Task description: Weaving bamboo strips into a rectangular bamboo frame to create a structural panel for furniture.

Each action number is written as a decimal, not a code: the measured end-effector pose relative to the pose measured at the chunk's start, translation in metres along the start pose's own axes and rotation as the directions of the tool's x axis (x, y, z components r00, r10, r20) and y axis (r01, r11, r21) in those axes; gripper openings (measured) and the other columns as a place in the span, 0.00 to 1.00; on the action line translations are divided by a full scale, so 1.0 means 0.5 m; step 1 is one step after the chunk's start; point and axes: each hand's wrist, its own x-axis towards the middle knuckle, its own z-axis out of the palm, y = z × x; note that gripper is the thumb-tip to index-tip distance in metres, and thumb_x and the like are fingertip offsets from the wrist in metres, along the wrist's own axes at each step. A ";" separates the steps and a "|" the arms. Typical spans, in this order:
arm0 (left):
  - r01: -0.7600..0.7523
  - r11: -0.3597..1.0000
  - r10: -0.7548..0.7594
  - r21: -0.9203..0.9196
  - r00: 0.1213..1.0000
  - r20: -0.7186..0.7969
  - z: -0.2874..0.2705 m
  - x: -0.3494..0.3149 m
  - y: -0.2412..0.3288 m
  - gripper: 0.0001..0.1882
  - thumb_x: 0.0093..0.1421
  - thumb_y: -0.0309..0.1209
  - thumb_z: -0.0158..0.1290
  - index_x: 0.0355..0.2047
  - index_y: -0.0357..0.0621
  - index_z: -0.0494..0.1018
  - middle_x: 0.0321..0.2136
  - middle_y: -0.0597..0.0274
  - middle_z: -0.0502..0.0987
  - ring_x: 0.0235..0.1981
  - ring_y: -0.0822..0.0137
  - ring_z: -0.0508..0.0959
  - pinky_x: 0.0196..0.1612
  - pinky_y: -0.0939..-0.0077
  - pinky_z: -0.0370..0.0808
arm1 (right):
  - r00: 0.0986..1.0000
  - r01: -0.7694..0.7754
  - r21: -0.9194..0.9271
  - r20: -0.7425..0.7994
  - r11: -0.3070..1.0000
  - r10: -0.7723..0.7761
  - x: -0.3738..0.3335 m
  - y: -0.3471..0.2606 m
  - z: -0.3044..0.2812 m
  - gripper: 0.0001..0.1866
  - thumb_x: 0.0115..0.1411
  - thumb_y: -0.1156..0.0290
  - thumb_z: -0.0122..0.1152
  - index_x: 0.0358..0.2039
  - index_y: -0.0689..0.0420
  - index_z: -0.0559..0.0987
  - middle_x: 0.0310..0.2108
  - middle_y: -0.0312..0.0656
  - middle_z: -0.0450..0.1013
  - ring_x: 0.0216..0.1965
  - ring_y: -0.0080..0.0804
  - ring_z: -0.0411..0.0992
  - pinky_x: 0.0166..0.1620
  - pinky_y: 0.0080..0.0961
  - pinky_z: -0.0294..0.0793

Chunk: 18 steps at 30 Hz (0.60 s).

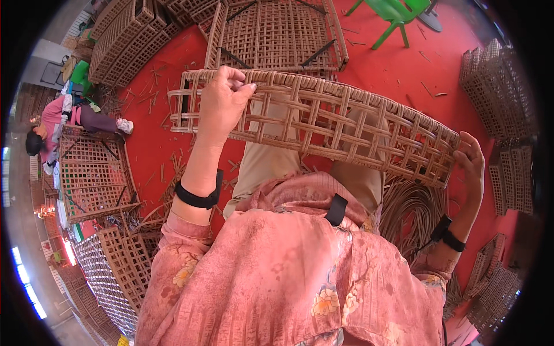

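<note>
A long brown woven basket frame (pixel 352 124) with open lattice sides and a wrapped rim is tilted across my lap, its right end lower. My left hand (pixel 224 104) is at its upper rim near the left end, fingers curled over it and thumb stretched along it. At the far right end my right hand (pixel 470 154) holds the corner, its fingers bent against the weave. Parts of the right fingers are hidden behind the edge. Bare strand ends stick out at the frame's left end. Both wrists wear black bands.
Ahead lies a large woven tray (pixel 277 34) with black straps. Coiled strands (pixel 412 216) rest by my right leg. A green chair (pixel 398 14) stands at the far right. Stacked baskets (pixel 499 92) line the right side. A person (pixel 57 127) sits at left beside another woven tray (pixel 95 173).
</note>
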 end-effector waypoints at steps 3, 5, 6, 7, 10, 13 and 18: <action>-0.005 0.996 0.005 -0.092 1.000 0.000 0.017 0.006 -0.021 0.12 0.58 0.27 0.63 0.39 0.40 0.73 0.29 0.67 0.77 0.31 0.79 0.77 0.37 0.83 0.74 | 0.998 -0.024 -0.053 0.054 0.998 0.027 0.002 0.007 -0.019 0.25 0.59 0.70 0.68 0.57 0.58 0.75 0.30 0.27 0.72 0.33 0.14 0.67 0.36 0.15 0.65; 0.064 0.959 -0.049 -0.276 0.997 0.059 0.007 0.009 -0.041 0.12 0.57 0.26 0.63 0.40 0.40 0.73 0.29 0.68 0.77 0.32 0.79 0.76 0.38 0.83 0.75 | 0.996 0.027 -0.306 -0.075 0.952 -0.052 0.010 0.017 -0.016 0.25 0.59 0.68 0.69 0.57 0.60 0.76 0.35 0.34 0.75 0.36 0.20 0.71 0.41 0.21 0.70; 0.140 0.889 -0.095 -0.437 0.988 0.123 -0.007 0.008 -0.054 0.12 0.57 0.24 0.63 0.40 0.41 0.74 0.30 0.69 0.76 0.32 0.79 0.76 0.39 0.82 0.75 | 0.996 0.040 -0.306 -0.062 0.951 -0.062 0.017 0.002 -0.003 0.25 0.59 0.68 0.69 0.57 0.60 0.76 0.35 0.34 0.75 0.36 0.20 0.71 0.41 0.21 0.70; 0.144 0.884 -0.099 -0.445 0.987 0.123 -0.009 0.012 -0.061 0.12 0.57 0.24 0.63 0.40 0.41 0.74 0.30 0.69 0.76 0.32 0.79 0.76 0.39 0.82 0.75 | 0.971 0.095 -0.512 -0.143 0.854 -0.193 0.009 -0.024 0.011 0.24 0.59 0.69 0.69 0.55 0.60 0.77 0.38 0.36 0.76 0.38 0.23 0.73 0.43 0.23 0.72; 0.234 0.796 -0.084 -0.558 0.956 0.282 -0.020 0.027 -0.064 0.11 0.57 0.23 0.61 0.40 0.42 0.74 0.31 0.68 0.77 0.34 0.78 0.76 0.41 0.83 0.74 | 0.909 0.172 -0.529 -0.239 0.831 -0.341 -0.007 -0.115 0.109 0.21 0.59 0.71 0.68 0.53 0.60 0.79 0.42 0.39 0.76 0.40 0.26 0.74 0.47 0.25 0.74; 0.183 0.774 -0.036 -0.606 0.969 0.246 -0.030 0.025 -0.066 0.09 0.57 0.23 0.61 0.37 0.43 0.74 0.30 0.70 0.76 0.34 0.79 0.75 0.41 0.83 0.73 | 0.912 0.303 -0.222 -0.215 0.927 -0.350 -0.034 -0.252 0.250 0.17 0.58 0.75 0.67 0.49 0.60 0.81 0.43 0.40 0.76 0.43 0.27 0.76 0.48 0.25 0.75; -0.134 0.910 0.054 -0.393 0.977 -0.206 -0.131 0.028 -0.091 0.04 0.59 0.25 0.59 0.32 0.45 0.74 0.29 0.73 0.75 0.32 0.81 0.72 0.38 0.84 0.71 | 0.849 0.495 0.048 0.183 0.867 -0.495 -0.021 -0.395 0.478 0.19 0.57 0.73 0.68 0.49 0.61 0.80 0.41 0.44 0.78 0.45 0.31 0.77 0.48 0.28 0.76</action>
